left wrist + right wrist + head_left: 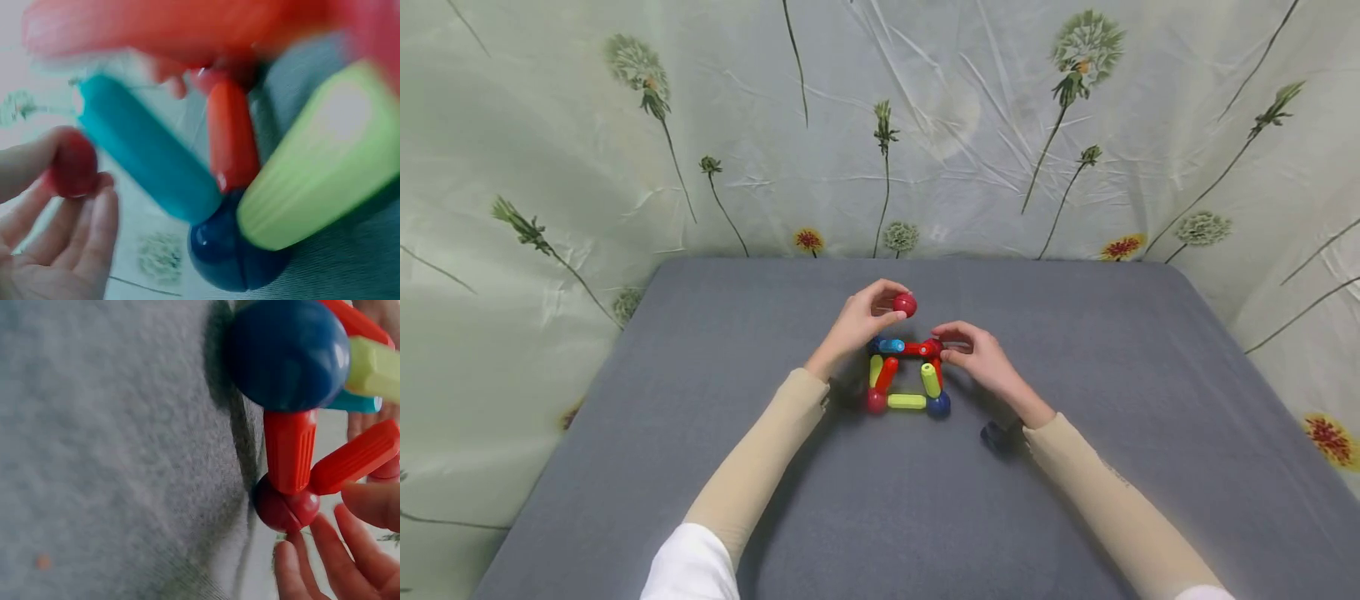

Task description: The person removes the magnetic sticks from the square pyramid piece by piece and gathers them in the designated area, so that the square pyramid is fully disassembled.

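My left hand (861, 321) pinches a red ball (905, 305) between thumb and fingertips, above the back left of a square frame of balls and rods. Red balls stand at the frame's front left (877, 402) and back right (287, 503) corners, dark blue balls at the front right (938, 405) and back left (240, 244). Yellow-green and red rods join them along the base. From each corner one rod rises: light blue (147, 147), yellow-green (931, 380) and two red ones. My right hand (981, 358) holds the back right corner, fingertips at its red ball and thumb beside the rising red rod (356, 456).
The frame sits on a table covered in grey cloth (850, 517). A pale curtain (820, 167) printed with dandelions hangs close behind the table's back edge. Below the right wrist shows a small dark shape (997, 437).
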Demonstrator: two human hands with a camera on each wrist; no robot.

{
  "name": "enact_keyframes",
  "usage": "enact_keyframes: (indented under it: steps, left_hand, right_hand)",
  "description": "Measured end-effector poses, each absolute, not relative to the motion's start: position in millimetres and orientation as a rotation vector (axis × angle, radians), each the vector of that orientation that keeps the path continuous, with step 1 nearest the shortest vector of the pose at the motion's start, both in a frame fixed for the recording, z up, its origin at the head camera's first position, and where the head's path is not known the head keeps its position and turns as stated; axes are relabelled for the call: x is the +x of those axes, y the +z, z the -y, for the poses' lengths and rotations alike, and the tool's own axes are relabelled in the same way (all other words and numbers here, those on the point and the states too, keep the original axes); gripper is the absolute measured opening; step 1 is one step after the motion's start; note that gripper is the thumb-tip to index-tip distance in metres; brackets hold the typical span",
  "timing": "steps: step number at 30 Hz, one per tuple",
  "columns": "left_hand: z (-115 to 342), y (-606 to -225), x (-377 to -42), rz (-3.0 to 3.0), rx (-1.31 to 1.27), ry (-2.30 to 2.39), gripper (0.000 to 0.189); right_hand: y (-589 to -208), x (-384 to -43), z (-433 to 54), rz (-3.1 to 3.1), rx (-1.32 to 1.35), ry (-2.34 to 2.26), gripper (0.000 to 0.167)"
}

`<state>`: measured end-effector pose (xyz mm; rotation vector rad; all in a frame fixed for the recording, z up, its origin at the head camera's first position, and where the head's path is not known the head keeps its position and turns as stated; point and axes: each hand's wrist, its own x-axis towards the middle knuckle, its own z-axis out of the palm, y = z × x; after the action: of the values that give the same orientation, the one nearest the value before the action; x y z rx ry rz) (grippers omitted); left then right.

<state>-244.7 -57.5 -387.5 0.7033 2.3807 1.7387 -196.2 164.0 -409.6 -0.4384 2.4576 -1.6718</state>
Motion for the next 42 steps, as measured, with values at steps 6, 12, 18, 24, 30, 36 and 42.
enact_keyframes:
  steps: [6,12,18,24,30,36,42]
  left_hand:
    - [63,-394,-280,-2.351,0.522,1.56,0.033]
    - [59,-403,-297,-2.448,0.552,1.378,0.033]
    - [55,-414,-308,-2.462,0.547,1.354,0.032]
    - [55,-417,-310,-2.467,0.536,1.352,0.032]
    - [58,-417,-310,-2.428,0.581,1.392,0.04]
    - [71,-412,-296,-2.387,0.665,1.549,0.041]
    - [86,-402,-262,-2.167,0.909,1.525,0.027]
  right_hand:
    - [-412,-206,-161,-2.375,-0.343,-1.557,0.035]
    - [-414,-207,-160,-2.363,-0.337,-1.563,0.028]
    - [-416,-205,-161,-2.351,-0.322,-1.574,0.028]
    - [-416,-205,-162,-2.343,-0.346,-1.569,0.028]
    - [-416,-206,-163,-2.337,-0.368,-1.567,0.029]
    - [-417,-206,-166,-2.334,-0.344,-1.571,0.029]
    - [-416,-206,-171,-2.329,-0.349,-1.589,0.029]
